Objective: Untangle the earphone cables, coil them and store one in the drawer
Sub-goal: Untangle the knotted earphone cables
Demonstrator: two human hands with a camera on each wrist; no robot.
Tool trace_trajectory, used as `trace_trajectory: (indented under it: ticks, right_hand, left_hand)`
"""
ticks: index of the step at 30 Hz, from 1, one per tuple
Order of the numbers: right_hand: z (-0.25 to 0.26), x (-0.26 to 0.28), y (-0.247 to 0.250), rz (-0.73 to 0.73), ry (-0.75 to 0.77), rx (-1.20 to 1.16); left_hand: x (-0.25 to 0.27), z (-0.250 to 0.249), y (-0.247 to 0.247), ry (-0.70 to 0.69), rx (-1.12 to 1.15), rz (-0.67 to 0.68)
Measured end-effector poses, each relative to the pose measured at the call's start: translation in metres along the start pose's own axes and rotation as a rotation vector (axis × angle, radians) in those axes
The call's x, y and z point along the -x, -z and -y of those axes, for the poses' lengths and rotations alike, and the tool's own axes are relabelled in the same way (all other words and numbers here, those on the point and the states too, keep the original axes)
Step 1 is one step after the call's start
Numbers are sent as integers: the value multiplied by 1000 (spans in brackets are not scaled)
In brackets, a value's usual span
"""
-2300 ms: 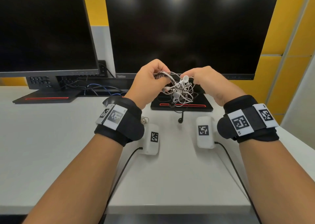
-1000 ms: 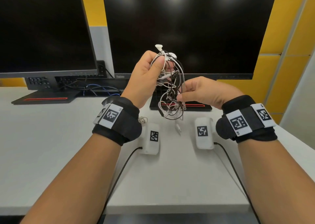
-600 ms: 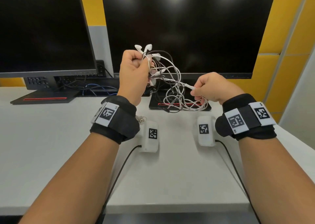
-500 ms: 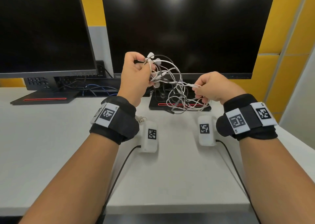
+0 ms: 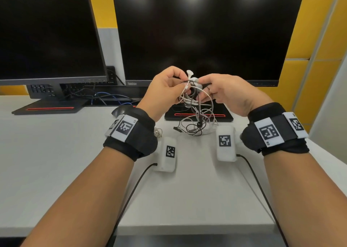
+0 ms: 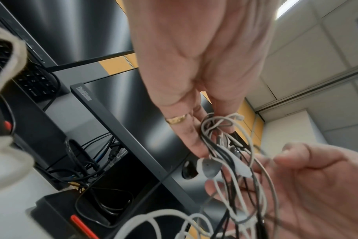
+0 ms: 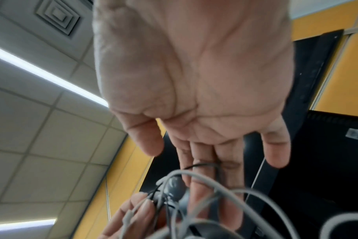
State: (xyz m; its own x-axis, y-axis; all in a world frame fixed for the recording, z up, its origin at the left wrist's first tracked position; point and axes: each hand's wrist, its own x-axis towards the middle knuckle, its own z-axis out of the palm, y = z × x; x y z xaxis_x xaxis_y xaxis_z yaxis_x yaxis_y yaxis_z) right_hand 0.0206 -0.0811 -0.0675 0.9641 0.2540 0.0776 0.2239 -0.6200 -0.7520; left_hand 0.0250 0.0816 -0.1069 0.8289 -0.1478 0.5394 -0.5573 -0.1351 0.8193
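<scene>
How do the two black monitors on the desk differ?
The left monitor stands farther left, cut off by the frame; the right monitor sits centred behind the hands. The right one shows a small logo on its bottom bezel; I see none on the left. Both screens are dark.

White desk [image 5: 47,152] carries two monitor bases [image 5: 47,108], two white tagged boxes [image 5: 167,153] with black leads, cable ends [image 5: 191,131] trailing onto it between boxes and right base, small clump [image 5: 158,133] beside left box.

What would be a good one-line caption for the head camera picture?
Both hands, left hand and right hand, pinch a tangle of white and black earphone cables above a white desk, before two dark monitors.
</scene>
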Motion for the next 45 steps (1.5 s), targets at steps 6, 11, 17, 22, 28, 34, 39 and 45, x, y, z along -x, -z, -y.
trace_trajectory:
  ticks: [6,11,17,22,28,34,39,45]
  right_hand:
    - [-27,6,-1,-16,219,-101]
    - [-27,-2,4,-208,207,-272]
    - [-29,-4,3,-236,227,-271]
    - [-31,-6,4,-291,126,-177]
    - [-27,-3,5,-329,-54,-242]
    - [-11,-9,3,-266,-253,-208]
    - [-22,-3,0,-377,127,-159]
    - [-27,-1,-1,-285,263,-140]
  left_hand:
    - [3,-4,-2,45,51,58]
    - [2,-6,3,166,52,199]
    - [1,-2,3,177,-102,162]
    - [-3,1,0,232,-136,18]
    - [1,-10,5,250,-16,183]
    - [2,-5,7,191,-30,174]
    - [-1,-1,-1,177,9,110]
    - [2,-8,0,167,176,200]
